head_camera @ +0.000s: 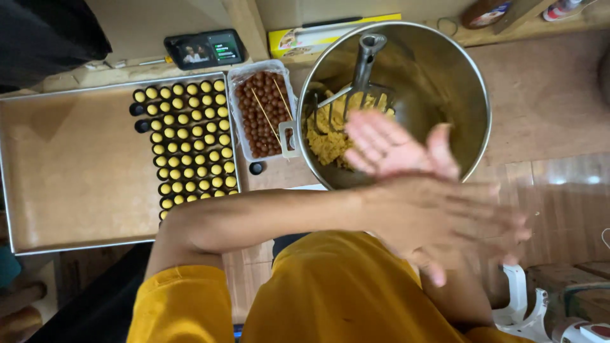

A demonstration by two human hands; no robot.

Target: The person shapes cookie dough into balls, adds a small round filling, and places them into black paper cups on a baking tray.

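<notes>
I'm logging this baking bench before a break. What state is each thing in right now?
Mixing bowl: partly filled with yellow dough, beater standing in it.
Tray: right part filled with rows of yellow balls, the rest bare.
Plastic tub: open, full of brown balls, two skewers inside.
Phone: screen lit.
Left hand: blurred, laid over the right.
Right hand: palm up, nothing visibly held.

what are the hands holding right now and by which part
It cannot be told: the left hand lies flat over the right hand, palms together and blurred, beside the steel bowl of dough. Anything between them is hidden.
</notes>
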